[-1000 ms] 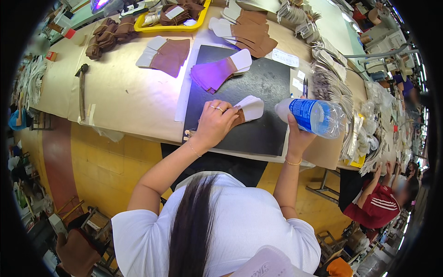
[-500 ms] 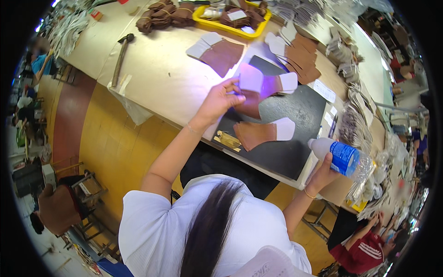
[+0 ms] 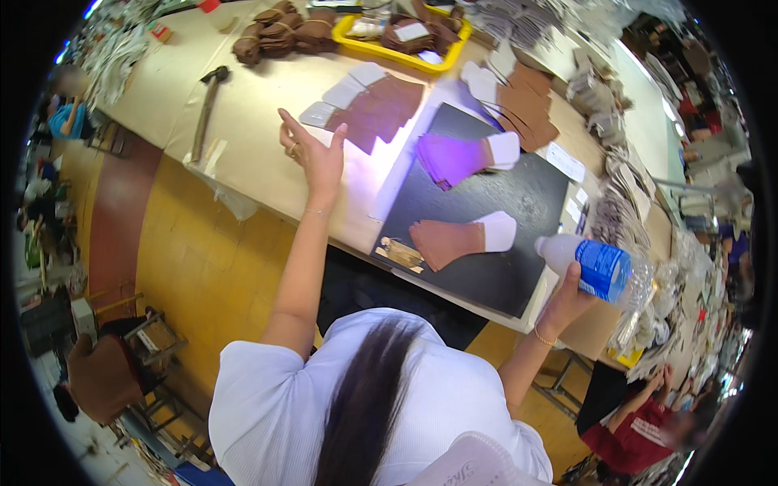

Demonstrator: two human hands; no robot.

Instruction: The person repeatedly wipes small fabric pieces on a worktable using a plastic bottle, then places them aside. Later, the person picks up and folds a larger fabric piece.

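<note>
My left hand hovers over the near edge of the table with fingers spread, holding nothing. Close to it lies an overlapping row of brown pieces with white ends. In my right hand is a clear plastic bottle with a blue label, tipped sideways with its neck to the left over the black board. On that board rest two stacks of similar brown pieces: a far one lit purple and a near one.
A hammer lies at the left of the table. Tied brown bundles and a yellow tray stand at the back. More brown pieces lie beyond the board. Piles of grey pieces line the right. A person in red sits at right.
My left hand has let go of a white-ended brown piece and moved left, its fingers opening. The row has another piece at its near left end. My right hand still holds the bottle.
</note>
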